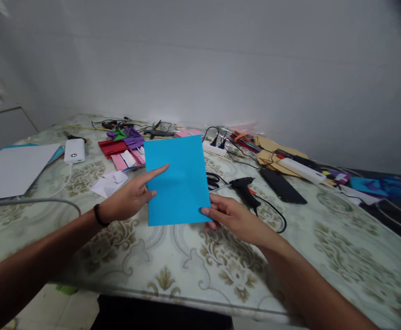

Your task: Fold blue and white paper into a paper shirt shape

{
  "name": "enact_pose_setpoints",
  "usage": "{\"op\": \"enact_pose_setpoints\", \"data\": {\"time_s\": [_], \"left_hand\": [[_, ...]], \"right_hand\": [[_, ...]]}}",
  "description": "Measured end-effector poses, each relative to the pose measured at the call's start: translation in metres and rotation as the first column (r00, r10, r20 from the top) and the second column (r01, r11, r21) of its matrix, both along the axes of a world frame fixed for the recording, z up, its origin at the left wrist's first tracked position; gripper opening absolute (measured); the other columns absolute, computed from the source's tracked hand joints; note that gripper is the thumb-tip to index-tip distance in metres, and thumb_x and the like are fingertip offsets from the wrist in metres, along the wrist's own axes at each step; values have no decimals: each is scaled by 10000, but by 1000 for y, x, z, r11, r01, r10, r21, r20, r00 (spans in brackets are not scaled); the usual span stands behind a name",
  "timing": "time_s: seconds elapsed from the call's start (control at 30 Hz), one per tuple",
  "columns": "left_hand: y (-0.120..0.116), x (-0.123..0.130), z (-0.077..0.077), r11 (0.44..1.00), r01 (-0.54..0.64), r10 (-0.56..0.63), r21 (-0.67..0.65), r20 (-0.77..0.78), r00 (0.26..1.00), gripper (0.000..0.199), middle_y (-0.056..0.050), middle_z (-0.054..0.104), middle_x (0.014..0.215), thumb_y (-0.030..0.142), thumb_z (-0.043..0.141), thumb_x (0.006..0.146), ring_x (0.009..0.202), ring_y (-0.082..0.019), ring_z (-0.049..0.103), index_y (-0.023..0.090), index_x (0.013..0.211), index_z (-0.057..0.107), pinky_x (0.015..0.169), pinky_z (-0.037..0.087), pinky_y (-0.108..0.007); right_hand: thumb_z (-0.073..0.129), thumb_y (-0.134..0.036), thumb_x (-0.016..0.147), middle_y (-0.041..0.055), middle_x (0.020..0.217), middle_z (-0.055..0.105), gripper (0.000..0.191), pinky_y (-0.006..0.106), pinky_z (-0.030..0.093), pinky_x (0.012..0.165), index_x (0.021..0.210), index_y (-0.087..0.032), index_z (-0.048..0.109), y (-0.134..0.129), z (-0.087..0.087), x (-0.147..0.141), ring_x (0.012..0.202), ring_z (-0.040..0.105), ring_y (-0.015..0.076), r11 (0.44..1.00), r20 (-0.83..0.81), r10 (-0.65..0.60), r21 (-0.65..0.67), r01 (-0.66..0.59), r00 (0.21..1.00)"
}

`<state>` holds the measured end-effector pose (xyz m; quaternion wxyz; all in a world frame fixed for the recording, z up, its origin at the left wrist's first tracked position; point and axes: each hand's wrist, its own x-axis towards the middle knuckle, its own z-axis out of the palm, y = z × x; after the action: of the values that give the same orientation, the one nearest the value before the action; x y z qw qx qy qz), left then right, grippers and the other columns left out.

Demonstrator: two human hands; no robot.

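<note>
A bright blue sheet of paper (178,183) is held up over the table, its face towards me. My right hand (231,217) pinches its lower right corner, thumb in front and fingers behind. At the left edge, my left hand (131,195) has its index finger stretched across the front of the sheet. The left thumb also reaches over that edge, apart from the index finger, and the other fingers are mostly hidden. A dark band circles my left wrist. Just beyond my right hand lies a black glue gun (244,190) with a stick in its back.
Folded coloured papers (128,149) and white paper pieces (109,183) lie left of centre. Further left are a white power bank (74,151) and large sheets (18,169). A power strip (216,147), black phone (283,185) and trailing cords occupy the back and right.
</note>
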<state>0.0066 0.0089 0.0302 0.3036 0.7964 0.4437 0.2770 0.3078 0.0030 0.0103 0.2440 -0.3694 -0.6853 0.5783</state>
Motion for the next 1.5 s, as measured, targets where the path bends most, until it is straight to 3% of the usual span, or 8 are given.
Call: {"op": "enact_pose_setpoints", "data": {"time_s": [0.17,0.47,0.8,1.1,1.4,1.5], "left_hand": [[-1,1,0,1000,7,-7,8,-9,1000,677,39,463,756,235,497,1000,583,-113,215,196,1650,310,537,236,-248],[1,-1,-2,1000,6,-6,-3,16,1000,681,70,259,668,234,500,1004,574,-121,210,191,1655,304,516,208,-246],[0,1,-1,1000,-4,4,-22,2,1000,687,71,341,662,259,519,997,559,-116,213,182,1648,314,519,222,-252],[1,0,-5,999,15,-13,-48,36,999,692,87,224,634,266,547,1002,536,-110,219,190,1649,315,484,167,-244],[-1,2,-4,998,43,-44,-48,-11,999,634,91,194,596,251,537,1013,503,-112,200,217,1627,381,477,132,-256],[-1,2,-6,998,51,-53,-46,-38,998,619,81,255,617,255,540,1012,513,-108,216,255,1616,405,481,148,-248]], "right_hand": [[683,-608,921,-61,678,455,410,293,511,653,932,-207,602,0,0,0,613,509,131,1000,-5,9,2,-9,1000],[668,-602,933,-51,712,461,396,334,565,699,975,-211,620,1,-3,-1,624,491,137,999,-19,-14,29,15,1000],[617,-635,957,-34,725,509,419,302,482,661,1019,-221,611,0,-4,2,645,514,151,997,45,-25,71,22,999],[574,-646,977,-26,732,539,451,282,418,627,1061,-203,597,1,-5,2,649,515,148,993,86,-53,110,43,995],[589,-679,951,-40,658,535,487,283,370,593,1040,-201,603,0,-2,0,606,505,145,994,86,-55,98,46,995],[588,-677,953,-38,650,550,479,284,367,588,1025,-204,599,0,-3,0,597,502,145,994,84,-58,95,50,995]]}}
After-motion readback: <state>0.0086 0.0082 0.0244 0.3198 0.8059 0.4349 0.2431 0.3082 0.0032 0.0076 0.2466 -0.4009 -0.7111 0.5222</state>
